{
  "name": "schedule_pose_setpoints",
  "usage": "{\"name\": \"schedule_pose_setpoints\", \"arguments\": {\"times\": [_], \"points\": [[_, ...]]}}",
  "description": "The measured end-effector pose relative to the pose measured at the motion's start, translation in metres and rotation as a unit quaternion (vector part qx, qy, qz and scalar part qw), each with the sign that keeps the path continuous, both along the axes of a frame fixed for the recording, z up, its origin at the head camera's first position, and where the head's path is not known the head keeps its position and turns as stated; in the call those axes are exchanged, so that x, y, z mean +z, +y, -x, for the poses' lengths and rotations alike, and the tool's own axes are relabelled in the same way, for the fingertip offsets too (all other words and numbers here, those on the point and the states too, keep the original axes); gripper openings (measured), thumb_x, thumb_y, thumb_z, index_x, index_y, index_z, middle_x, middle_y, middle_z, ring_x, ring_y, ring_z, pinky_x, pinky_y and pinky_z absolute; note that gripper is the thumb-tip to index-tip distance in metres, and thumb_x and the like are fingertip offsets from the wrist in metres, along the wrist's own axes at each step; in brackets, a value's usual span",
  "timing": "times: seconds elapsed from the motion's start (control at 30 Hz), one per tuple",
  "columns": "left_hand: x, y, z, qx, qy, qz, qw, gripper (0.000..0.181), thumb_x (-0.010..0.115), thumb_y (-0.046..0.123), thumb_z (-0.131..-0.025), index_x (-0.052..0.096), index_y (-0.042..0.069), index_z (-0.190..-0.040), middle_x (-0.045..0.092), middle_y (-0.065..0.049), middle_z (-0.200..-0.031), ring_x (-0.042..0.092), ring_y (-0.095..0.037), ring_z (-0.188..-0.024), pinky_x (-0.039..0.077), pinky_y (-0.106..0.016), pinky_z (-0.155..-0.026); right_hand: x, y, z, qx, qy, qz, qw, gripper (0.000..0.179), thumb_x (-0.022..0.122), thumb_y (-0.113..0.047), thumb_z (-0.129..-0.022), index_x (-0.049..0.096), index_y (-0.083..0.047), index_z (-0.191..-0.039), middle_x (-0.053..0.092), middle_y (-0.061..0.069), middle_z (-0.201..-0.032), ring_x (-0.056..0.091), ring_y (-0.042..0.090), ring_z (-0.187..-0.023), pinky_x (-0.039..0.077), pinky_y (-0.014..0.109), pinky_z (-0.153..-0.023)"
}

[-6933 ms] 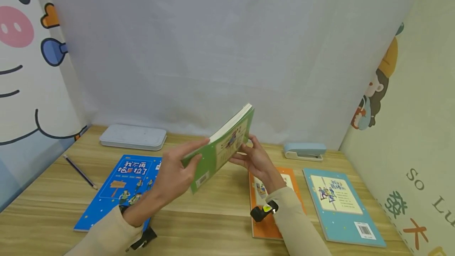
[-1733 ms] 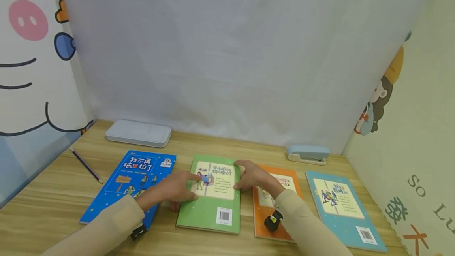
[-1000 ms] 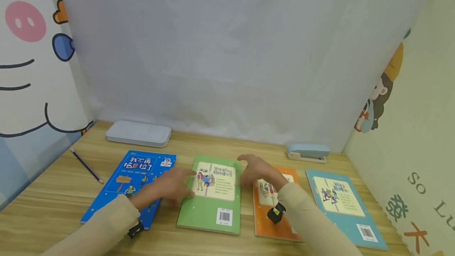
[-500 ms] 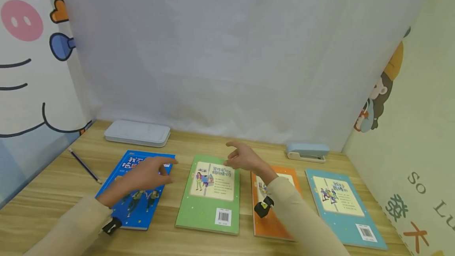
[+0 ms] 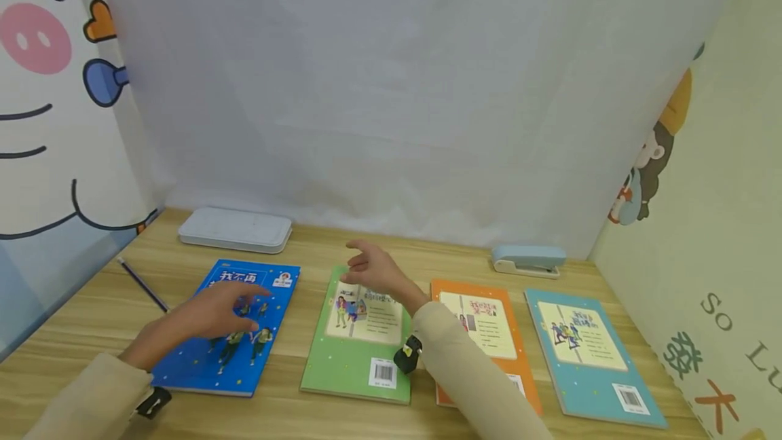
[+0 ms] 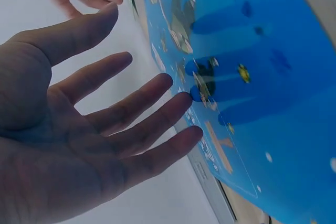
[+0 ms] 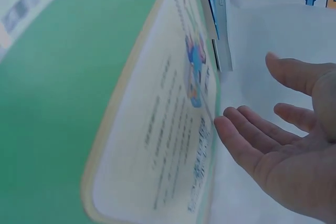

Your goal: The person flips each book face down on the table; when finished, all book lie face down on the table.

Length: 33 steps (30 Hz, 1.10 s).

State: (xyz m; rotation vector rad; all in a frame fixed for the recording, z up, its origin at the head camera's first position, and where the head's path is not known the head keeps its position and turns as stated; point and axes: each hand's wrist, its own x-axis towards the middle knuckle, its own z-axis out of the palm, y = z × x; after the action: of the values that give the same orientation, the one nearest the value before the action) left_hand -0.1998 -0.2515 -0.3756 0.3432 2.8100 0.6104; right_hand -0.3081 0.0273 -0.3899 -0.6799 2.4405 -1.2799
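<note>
My left hand (image 5: 210,311) hovers over the blue book (image 5: 277,301), which lies front cover up at the left. In the left wrist view, the hand's spread fingers (image 6: 152,108) hold nothing, and their reflections show on the glossy blue cover. Above the top part of the green book (image 5: 345,365) is my right hand (image 5: 375,270), its fingers loosely bent and holding nothing. The right wrist view shows that hand (image 7: 286,148) beside the green back cover (image 7: 79,93). My right forearm partly hides the orange book (image 5: 504,331), which lies right of the green one.
A teal book (image 5: 586,379) lies at the far right, back cover up. A pale blue stapler (image 5: 529,260) stands behind the orange book. At the back left is a pale pencil case (image 5: 235,229), with a pencil (image 5: 143,284) nearer the left edge. A white cloth (image 5: 391,100) hangs behind the table.
Earlier both hands held the green book up; it then lay on the table and both let go. My left hand has moved left over the blue book, my right hand left over the green one.
</note>
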Motion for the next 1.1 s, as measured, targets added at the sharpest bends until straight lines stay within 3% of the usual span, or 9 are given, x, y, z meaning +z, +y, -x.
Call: {"name": "schedule_pose_setpoints", "arguments": {"times": [0.13,0.3,0.47,0.7,0.77,0.93,1.0,1.1], "points": [[-0.001,-0.01,-0.003,-0.007,0.001,0.005,1.0,0.046,0.082,0.019,-0.082,0.068,0.004,-0.123,0.061,-0.027,-0.128,0.054,-0.051,-0.122,0.049,-0.062,-0.096,-0.004,-0.009,0.002,-0.006,0.004,0.006,1.0,0.068,0.073,-0.012,-0.091,0.041,-0.007,-0.151,0.062,0.022,-0.131,0.064,0.033,-0.119,0.055,0.04,-0.098],[-0.004,-0.016,-0.005,-0.009,-0.019,0.025,0.9995,0.038,0.084,0.022,-0.078,0.075,0.013,-0.114,0.044,-0.032,-0.146,0.031,-0.062,-0.136,0.034,-0.074,-0.104,-0.005,-0.022,0.003,-0.009,0.015,0.004,0.9998,0.066,0.074,-0.013,-0.09,0.044,-0.007,-0.149,0.065,0.021,-0.128,0.066,0.031,-0.114,0.057,0.038,-0.095],[-0.008,-0.021,-0.008,-0.01,-0.038,0.017,0.9991,0.051,0.088,0.028,-0.073,0.073,0.015,-0.119,0.036,-0.033,-0.152,0.022,-0.063,-0.139,0.028,-0.077,-0.105,-0.007,-0.037,0.002,-0.006,0.008,0.001,1.0,0.067,0.075,-0.014,-0.09,0.045,-0.011,-0.149,0.064,0.02,-0.13,0.066,0.029,-0.117,0.057,0.034,-0.094],[-0.017,-0.032,-0.009,-0.037,-0.062,0.009,0.9974,0.077,0.092,0.033,-0.066,0.063,0.016,-0.134,0.027,-0.034,-0.156,0.016,-0.066,-0.14,0.026,-0.08,-0.103,-0.013,-0.059,0.002,0.007,-0.01,0.007,0.9999,0.068,0.075,-0.01,-0.089,0.044,-0.01,-0.15,0.062,0.022,-0.134,0.064,0.03,-0.122,0.056,0.035,-0.096],[-0.039,-0.045,0.0,-0.04,-0.075,0.016,0.9962,0.087,0.093,0.045,-0.062,0.058,0.03,-0.14,0.023,-0.028,-0.16,0.014,-0.062,-0.143,0.023,-0.081,-0.104,-0.014,-0.066,0.0,0.006,-0.011,0.001,0.9999,0.069,0.076,-0.011,-0.088,0.044,-0.01,-0.149,0.06,0.022,-0.135,0.063,0.03,-0.123,0.055,0.036,-0.098],[-0.073,-0.064,0.011,-0.052,-0.091,0.03,0.9941,0.105,0.09,0.063,-0.053,0.045,0.046,-0.146,0.015,-0.017,-0.166,0.009,-0.054,-0.148,0.021,-0.083,-0.103,-0.016,-0.08,-0.004,-0.013,-0.015,-0.029,0.9994,0.074,0.079,-0.015,-0.086,0.043,-0.012,-0.151,0.056,0.02,-0.142,0.057,0.032,-0.13,0.051,0.041,-0.105],[-0.067,-0.061,0.007,-0.058,-0.089,0.032,0.9939,0.107,0.09,0.059,-0.055,0.044,0.039,-0.149,0.016,-0.019,-0.165,0.01,-0.055,-0.147,0.022,-0.084,-0.102,-0.017,-0.085,-0.005,-0.026,-0.015,-0.038,0.9988,0.075,0.079,-0.017,-0.086,0.042,-0.014,-0.151,0.056,0.019,-0.142,0.057,0.032,-0.129,0.05,0.043,-0.105],[-0.067,-0.064,0.006,-0.075,-0.079,0.021,0.9938,0.108,0.09,0.059,-0.056,0.043,0.038,-0.15,0.015,-0.022,-0.164,0.01,-0.058,-0.145,0.023,-0.084,-0.1,-0.018,-0.092,-0.006,-0.049,-0.016,-0.044,0.9977,0.075,0.079,-0.02,-0.086,0.042,-0.016,-0.151,0.058,0.017,-0.14,0.058,0.031,-0.127,0.05,0.044,-0.105]]}}
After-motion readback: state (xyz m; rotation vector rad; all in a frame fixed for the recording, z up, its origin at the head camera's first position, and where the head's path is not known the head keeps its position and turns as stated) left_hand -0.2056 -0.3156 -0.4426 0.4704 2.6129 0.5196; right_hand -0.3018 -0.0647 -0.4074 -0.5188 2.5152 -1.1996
